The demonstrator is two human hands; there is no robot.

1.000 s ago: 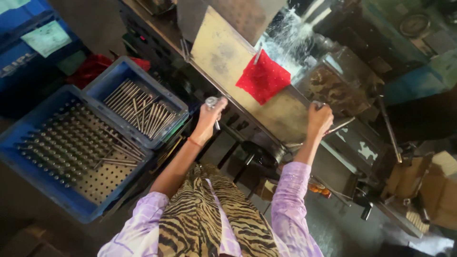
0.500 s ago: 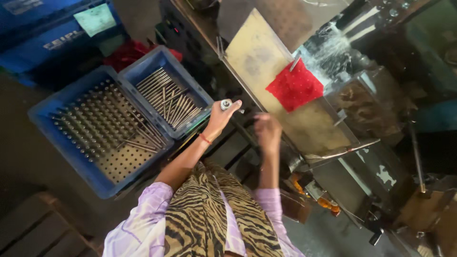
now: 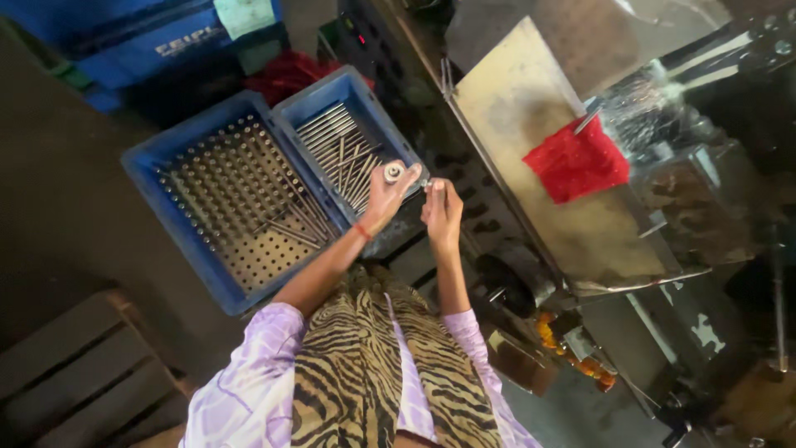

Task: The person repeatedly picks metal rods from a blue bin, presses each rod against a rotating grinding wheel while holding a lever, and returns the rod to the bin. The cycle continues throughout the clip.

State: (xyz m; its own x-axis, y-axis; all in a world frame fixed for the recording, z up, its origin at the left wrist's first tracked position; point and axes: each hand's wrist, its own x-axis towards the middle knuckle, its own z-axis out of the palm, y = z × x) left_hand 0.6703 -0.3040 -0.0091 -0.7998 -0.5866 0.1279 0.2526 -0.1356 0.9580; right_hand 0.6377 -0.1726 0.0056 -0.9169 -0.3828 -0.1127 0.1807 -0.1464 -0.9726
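Steel-grey, the round metal part (image 3: 393,172) sits gripped in our left hand (image 3: 383,197). Our right hand (image 3: 440,209) pinches its thin rod end (image 3: 424,182) above the blue crate (image 3: 332,99); next probably needs steady alignment.

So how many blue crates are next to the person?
2. The big blue crate with the holed rack sits left; the smaller blue crate of metal rods touches its right side. Others may be hidden.

Pale green rectangular label (image 3: 244,14) stuck on blue crate (image 3: 141,41) at top left; white lettering printed below it.
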